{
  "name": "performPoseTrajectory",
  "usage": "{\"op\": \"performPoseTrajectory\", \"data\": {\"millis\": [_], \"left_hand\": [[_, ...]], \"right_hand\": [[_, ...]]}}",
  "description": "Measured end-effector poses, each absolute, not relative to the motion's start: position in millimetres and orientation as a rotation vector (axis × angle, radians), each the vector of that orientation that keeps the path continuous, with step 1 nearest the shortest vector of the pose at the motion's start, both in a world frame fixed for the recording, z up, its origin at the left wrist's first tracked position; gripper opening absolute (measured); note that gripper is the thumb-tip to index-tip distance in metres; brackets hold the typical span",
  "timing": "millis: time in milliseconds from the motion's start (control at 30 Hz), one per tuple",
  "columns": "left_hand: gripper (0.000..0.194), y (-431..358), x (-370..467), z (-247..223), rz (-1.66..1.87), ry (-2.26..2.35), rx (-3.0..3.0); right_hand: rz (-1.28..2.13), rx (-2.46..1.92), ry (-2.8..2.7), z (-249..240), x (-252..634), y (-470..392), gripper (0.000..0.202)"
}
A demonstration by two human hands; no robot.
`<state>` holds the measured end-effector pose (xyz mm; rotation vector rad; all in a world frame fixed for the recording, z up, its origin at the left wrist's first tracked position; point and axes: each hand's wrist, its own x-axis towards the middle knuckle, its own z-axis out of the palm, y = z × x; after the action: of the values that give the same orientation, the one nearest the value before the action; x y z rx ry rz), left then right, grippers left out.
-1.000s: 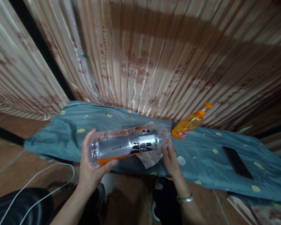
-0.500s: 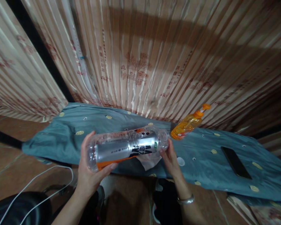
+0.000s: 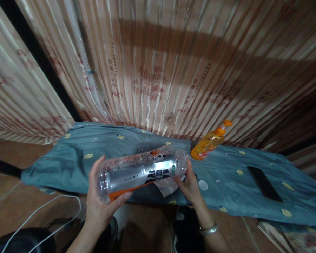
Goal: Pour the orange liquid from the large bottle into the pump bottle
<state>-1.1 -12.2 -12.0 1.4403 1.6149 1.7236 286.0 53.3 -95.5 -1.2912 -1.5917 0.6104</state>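
Observation:
A clear plastic bottle (image 3: 139, 171) with a silver, black and orange label lies almost level between my hands, above the cloth-covered bench. My left hand (image 3: 101, 196) wraps around its base end, the thumb along the underside. At the neck end, my right hand (image 3: 188, 182) grips with thumb and fingers; part of the mouth is hidden there. Behind and below the bottle, a pale tissue or cloth (image 3: 166, 187) rests on the cover. A small white disc, perhaps a cap (image 3: 203, 185), sits just right of my right hand.
An orange pump bottle (image 3: 208, 143) stands at the back of the blue-green bench cover (image 3: 79, 146). A black phone (image 3: 264, 183) lies to the right. Pleated curtain (image 3: 152, 84) hangs behind. A white cable (image 3: 46, 200) loops at the lower left, over a tiled floor.
The bottle and both hands sit slightly lower in view, as does the bench's left side. My grip at both ends of the bottle looks much the same.

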Motion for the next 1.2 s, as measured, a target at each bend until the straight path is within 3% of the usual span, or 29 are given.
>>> {"op": "performPoseTrajectory", "data": {"millis": [800,1200], "left_hand": [[0.105,-12.9,-3.5,-14.5,1.701,1.676,1.57],[0.105,-13.3,0.4,-9.0,1.665,1.661,1.507]], "right_hand": [[0.497,-1.189,-1.682,-98.3,290.3,56.8,0.069],[0.536,-1.245,-1.622,-94.3,284.6,55.6,0.081]]}}
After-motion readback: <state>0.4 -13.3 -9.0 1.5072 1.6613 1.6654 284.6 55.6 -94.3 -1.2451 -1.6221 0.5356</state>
